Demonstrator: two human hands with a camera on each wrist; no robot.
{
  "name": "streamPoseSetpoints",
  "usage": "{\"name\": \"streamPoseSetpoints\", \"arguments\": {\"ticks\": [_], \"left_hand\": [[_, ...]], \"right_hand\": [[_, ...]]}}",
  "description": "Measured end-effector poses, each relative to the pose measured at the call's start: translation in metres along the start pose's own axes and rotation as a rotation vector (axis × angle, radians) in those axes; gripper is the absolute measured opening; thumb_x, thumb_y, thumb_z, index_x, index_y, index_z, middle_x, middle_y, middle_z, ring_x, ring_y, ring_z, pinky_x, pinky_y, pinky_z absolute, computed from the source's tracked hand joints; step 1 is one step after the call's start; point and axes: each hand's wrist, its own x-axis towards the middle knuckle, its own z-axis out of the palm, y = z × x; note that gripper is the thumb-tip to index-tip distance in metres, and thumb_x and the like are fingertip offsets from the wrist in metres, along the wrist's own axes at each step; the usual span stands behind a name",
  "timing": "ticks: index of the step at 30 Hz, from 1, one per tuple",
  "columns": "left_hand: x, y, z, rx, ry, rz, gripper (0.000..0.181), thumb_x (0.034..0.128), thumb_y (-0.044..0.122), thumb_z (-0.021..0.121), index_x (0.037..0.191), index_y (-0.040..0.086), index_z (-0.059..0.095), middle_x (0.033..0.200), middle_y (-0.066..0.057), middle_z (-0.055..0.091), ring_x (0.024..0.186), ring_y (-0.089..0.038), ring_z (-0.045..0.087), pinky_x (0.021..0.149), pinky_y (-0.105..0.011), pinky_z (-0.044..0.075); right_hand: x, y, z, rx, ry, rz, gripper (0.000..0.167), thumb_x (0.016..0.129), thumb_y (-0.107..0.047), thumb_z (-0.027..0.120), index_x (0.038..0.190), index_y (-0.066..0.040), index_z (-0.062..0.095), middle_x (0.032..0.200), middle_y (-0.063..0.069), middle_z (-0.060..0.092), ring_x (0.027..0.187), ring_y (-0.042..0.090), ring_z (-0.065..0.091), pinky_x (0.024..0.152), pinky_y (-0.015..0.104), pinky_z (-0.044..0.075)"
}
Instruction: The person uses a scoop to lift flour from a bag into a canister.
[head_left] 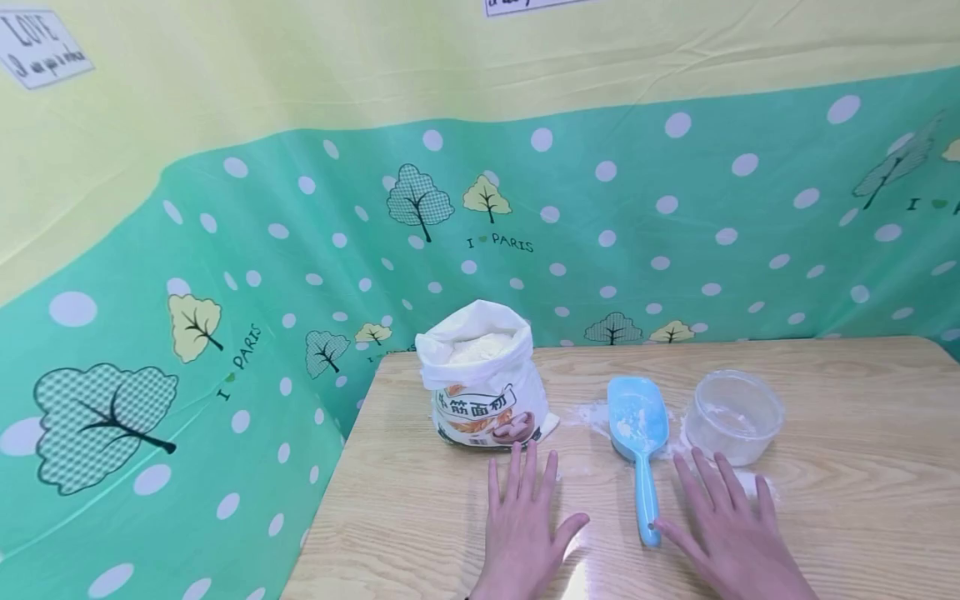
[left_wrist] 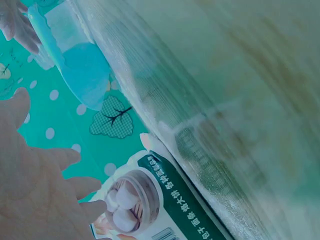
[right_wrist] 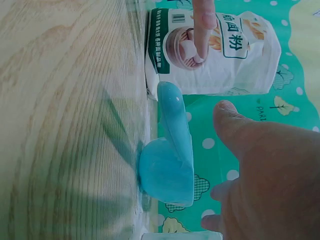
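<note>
My left hand (head_left: 521, 525) is spread with straight fingers in front of an open white bag of flour (head_left: 487, 408), holding nothing. Its fingertips come near the bag's base; whether they touch I cannot tell. My right hand (head_left: 735, 529), likewise spread and holding nothing, is just right of the handle of a light blue scoop (head_left: 637, 417). Flour dusts the scoop's bowl, and its handle points toward me. Behind the right fingertips stands a clear round plastic tub (head_left: 733, 421) with white powder inside. In the right wrist view, the thumb of the right hand (right_wrist: 275, 175) is apart from the scoop (right_wrist: 167, 170).
The wooden table (head_left: 405, 517) has spilled flour (head_left: 588, 417) around the scoop and tub. A green and yellow curtain (head_left: 480, 200) with dots and trees hangs behind the table and along its left side.
</note>
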Motion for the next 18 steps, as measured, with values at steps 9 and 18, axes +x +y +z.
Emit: {"name": "streamPoseSetpoints", "arguments": {"ticks": [9,18], "left_hand": [[-0.0004,0.0001,0.0002,-0.006,-0.017,0.001,0.079,0.0942,0.068,0.043,0.156,0.021,0.031,0.164,-0.009,0.021,0.151,-0.032,0.020,0.120,-0.060,0.016],[0.0006,0.0002,-0.0005,-0.031,-0.006,0.004,0.078,0.0942,0.067,0.045,0.154,0.019,0.035,0.163,-0.009,0.022,0.151,-0.032,0.021,0.120,-0.060,0.016]], "right_hand": [[-0.0003,-0.0010,-0.0006,0.029,-0.051,0.023,0.087,0.095,-0.057,0.054,0.158,-0.010,0.019,0.157,0.024,0.029,0.148,0.045,0.016,0.116,0.068,-0.017],[0.0021,-0.0031,-0.0011,0.083,-0.047,0.026,0.085,0.095,-0.055,0.056,0.157,-0.008,0.023,0.157,0.023,0.031,0.144,0.046,0.024,0.115,0.074,0.006]]}}
